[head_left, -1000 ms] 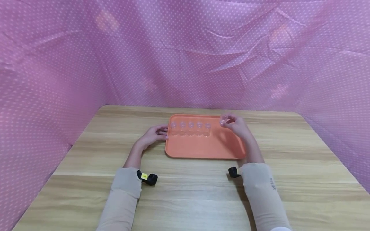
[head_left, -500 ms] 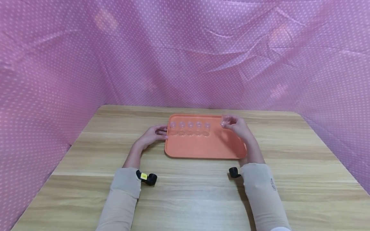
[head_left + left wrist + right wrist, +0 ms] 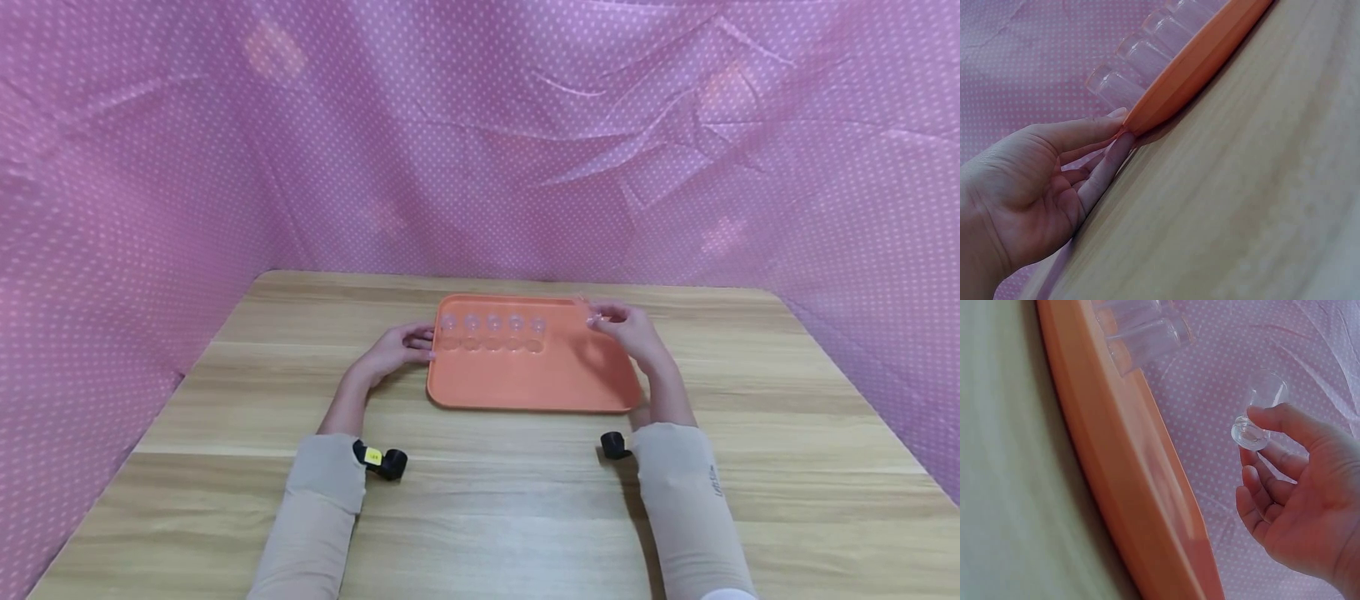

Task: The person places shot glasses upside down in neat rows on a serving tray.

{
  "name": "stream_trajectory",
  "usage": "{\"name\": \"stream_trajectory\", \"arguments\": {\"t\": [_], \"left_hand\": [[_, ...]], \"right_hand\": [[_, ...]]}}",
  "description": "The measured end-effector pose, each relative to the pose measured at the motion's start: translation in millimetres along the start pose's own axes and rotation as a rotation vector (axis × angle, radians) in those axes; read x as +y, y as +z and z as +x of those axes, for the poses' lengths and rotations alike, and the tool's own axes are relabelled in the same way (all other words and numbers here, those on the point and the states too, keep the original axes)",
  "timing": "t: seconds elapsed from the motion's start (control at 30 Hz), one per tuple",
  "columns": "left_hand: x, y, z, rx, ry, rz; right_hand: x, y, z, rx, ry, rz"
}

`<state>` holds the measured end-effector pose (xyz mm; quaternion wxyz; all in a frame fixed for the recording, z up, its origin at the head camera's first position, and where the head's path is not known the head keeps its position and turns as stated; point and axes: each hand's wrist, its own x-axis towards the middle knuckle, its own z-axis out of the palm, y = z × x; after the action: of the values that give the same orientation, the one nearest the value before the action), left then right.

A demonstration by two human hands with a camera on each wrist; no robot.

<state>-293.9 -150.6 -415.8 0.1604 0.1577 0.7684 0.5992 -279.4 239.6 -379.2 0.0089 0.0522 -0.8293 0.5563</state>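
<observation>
My left hand [image 3: 393, 348] pinches the left edge of an orange tray [image 3: 517, 383]. In the left wrist view its thumb lies at the rim and a finger is against the underside. Over the tray's back right part, my right hand [image 3: 630, 327] holds a small clear shot glass [image 3: 1268, 390] between thumb and fingers. This glass is raised off the tray and tilted, its thick base near the fingertips. Several like shot glasses [image 3: 1147, 55] stand in a row on the tray's back left part, thick bases up.
The tray lies on a wood-grain table [image 3: 480, 500]. A pink dotted cloth [image 3: 480, 142] hangs behind and at both sides. Each forearm carries a black wrist camera [image 3: 393, 464] near the sleeve's end.
My right hand has moved a little to the right, and the shot glass in it has tilted. The left hand and the row of glasses hold nearly the same place.
</observation>
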Motion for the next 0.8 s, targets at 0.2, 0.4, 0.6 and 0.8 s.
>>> {"name": "stream_trajectory", "arguments": {"t": [0.2,0.4,0.6,0.8], "left_hand": [[14.0,3.4,-9.1,-0.003,-0.009,0.013],[-8.8,-0.2,2.8,0.016,0.014,0.015],[-10.7,-2.0,4.0,0.026,0.016,0.025],[-12.0,-1.0,5.0,0.03,0.012,0.043]], "right_hand": [[1.1,-1.5,0.4,0.057,0.016,0.045],[-1.3,0.1,-0.6,0.124,-0.014,0.164],[0.1,4.1,2.5,0.108,-0.04,0.388],[4.2,10.5,6.2,0.05,0.006,0.412]]}}
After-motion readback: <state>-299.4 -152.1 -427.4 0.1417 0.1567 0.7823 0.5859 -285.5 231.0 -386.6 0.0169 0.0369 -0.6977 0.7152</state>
